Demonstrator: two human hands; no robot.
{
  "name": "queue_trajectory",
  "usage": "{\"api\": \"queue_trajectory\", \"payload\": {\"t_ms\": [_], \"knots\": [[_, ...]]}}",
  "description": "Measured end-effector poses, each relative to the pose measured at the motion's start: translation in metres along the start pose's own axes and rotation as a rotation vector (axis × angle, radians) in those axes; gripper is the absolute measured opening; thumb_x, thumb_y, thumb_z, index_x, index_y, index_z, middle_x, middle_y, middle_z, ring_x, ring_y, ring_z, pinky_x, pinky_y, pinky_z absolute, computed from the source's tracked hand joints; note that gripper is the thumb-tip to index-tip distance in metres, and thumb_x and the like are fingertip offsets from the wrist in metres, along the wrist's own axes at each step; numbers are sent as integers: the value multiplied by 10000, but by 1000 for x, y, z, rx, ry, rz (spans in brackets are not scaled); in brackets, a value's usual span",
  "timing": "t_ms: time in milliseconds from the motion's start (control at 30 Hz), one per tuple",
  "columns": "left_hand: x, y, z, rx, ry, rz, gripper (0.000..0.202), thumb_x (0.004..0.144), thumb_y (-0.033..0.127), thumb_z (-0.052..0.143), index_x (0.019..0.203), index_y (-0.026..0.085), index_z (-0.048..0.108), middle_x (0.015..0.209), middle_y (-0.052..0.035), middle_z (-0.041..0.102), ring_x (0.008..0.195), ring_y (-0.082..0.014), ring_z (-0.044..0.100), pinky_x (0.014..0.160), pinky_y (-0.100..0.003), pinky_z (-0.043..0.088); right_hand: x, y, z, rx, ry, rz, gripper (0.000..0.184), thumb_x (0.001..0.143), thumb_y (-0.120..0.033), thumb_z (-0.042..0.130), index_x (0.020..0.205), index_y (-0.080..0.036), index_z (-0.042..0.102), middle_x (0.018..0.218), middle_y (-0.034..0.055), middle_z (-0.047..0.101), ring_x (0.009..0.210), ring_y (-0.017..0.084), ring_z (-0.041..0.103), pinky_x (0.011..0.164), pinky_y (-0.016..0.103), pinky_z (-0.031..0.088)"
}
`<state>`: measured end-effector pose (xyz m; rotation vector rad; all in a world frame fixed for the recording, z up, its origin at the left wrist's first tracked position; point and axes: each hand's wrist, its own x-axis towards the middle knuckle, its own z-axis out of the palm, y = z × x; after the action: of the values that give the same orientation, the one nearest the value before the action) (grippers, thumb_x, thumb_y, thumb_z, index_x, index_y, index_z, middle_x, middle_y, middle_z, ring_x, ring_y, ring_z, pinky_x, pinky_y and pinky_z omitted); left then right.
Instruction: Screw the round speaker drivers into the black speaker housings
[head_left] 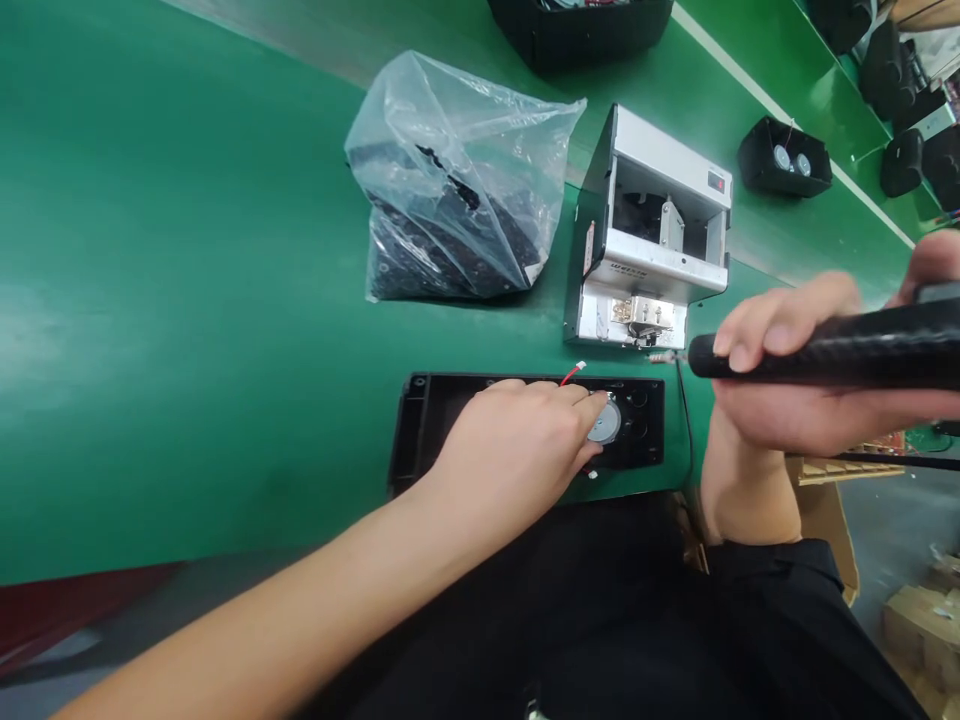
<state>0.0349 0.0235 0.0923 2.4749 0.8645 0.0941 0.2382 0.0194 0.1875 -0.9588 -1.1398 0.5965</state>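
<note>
My left hand [525, 430] lies over a long black plastic housing [409, 430] on the green bench. Its thumb and fingertips close on the edges of a round silver speaker [604, 424] in the housing's right part. A red wire [571, 374] with a small white connector sticks out above the fingers, and another white connector shows below the thumb. My right hand [787, 350] is wrapped round a black electric screwdriver [847, 348], held in the air right of the housing. Its thin, blurred tip points left, just below a silver screw feeder [664, 262].
A clear plastic bag [457, 190] of small dark parts stands left of the feeder. Black bins lie behind: one [581, 35] at the top, and a smaller housing [784, 160] with two round speakers. A dark cable [685, 420] runs down beside the housing. Cardboard boxes [926, 625] are lower right.
</note>
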Motion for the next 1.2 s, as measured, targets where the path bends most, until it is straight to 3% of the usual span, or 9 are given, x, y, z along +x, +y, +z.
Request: {"api": "queue_trajectory", "payload": {"t_ms": [67,167,267,333,533,733,933,1067,1200], "knots": [[0,0,1,-3,5,-5,244,1044,294,847,1279,249,892,1245,-77,947,1051,-368,901,804,-460,568,12,7,11,-38,50,-106,483,1151,-830,531,1216,-418,774,704,-78,659,455,121,606,497,268,544],[0,1,2,-8,9,-4,254,1047,288,852,1293,249,905,1259,-87,947,1043,-360,902,795,-442,567,19,46,20,-97,39,-283,573,1099,-925,498,1252,-410,697,644,-89,540,362,122,451,373,268,376],[1,2,2,-6,4,3,288,1059,278,848,1340,248,904,1274,-95,945,1042,-352,901,799,-436,567,21,76,19,-206,4,-283,766,1010,-1051,434,1408,-418,603,647,-90,459,334,142,341,342,328,306],[1,2,2,-3,0,4,307,1057,276,857,1359,243,899,1289,-100,943,1055,-354,900,804,-439,565,21,81,18,-231,3,-247,827,994,-1062,426,1487,-418,582,659,-80,460,342,152,337,358,350,304],[0,2,2,5,4,-3,275,1039,262,863,1310,235,897,1251,-98,946,1049,-359,893,804,-441,544,8,41,19,-44,-13,-154,677,999,-960,665,1410,-432,770,681,-61,567,392,143,458,373,308,415],[-1,3,-2,-11,10,-5,207,1029,293,844,1229,249,875,1163,-87,943,1008,-371,876,791,-435,516,-39,-22,-9,-39,-23,83,542,1081,-881,631,1260,-418,849,722,-57,704,468,141,618,493,309,628],[-3,3,0,21,34,-2,158,1014,290,810,1165,261,847,1102,-98,923,984,-391,866,793,-463,514,-80,-6,-28,-54,-86,90,577,1114,-881,547,1428,-474,807,732,-63,710,477,158,645,484,315,650],[-4,5,0,37,29,-10,148,1028,306,808,1170,270,835,1131,-90,924,1000,-395,865,790,-482,501,-90,6,-27,-77,-66,75,590,1078,-901,602,1416,-469,820,716,-65,697,478,158,656,499,313,653],[-4,5,1,35,12,-18,175,1018,317,826,1186,268,830,1138,-86,921,1032,-406,863,797,-487,491,-91,9,-25,-92,-34,87,572,1131,-890,485,1433,-521,799,708,-83,684,452,153,629,481,310,640]]}}
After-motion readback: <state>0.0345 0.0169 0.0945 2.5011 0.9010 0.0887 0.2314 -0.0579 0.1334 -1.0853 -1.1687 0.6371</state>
